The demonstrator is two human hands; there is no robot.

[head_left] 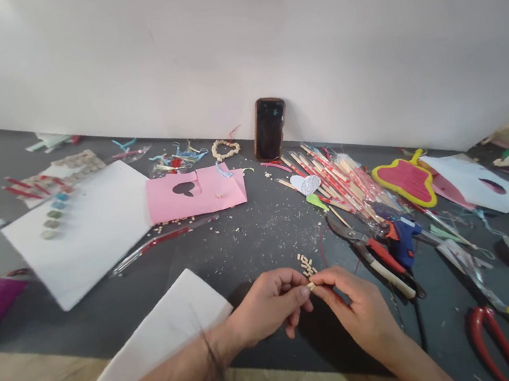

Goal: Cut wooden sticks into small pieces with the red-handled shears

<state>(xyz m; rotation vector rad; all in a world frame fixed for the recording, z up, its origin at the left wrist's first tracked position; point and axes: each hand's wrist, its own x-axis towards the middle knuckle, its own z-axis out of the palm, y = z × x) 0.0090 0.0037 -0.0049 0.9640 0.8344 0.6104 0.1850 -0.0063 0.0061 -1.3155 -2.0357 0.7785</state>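
Note:
My left hand (271, 302) and my right hand (356, 307) meet low in the middle of the view. Thumb and fingertips of both are pinched on one small pale wooden piece (311, 286). Just beyond the fingertips lies a little heap of similar cut wooden pieces (305, 263). A thin red thread (321, 246) curls on the table to the right of the heap. Pliers (368, 249) with red and white handles rest to the right of my right hand. A white foam block (162, 335) lies to the left, partly behind my left forearm.
A phone (270, 127) leans on the wall. Chopsticks in red wrappers (331, 177), a blue glue gun (404, 239) and large scissors (493, 299) are to the right. Pink card (214, 187), a bead-like heart (225, 149) and a white sheet (93, 225) are to the left.

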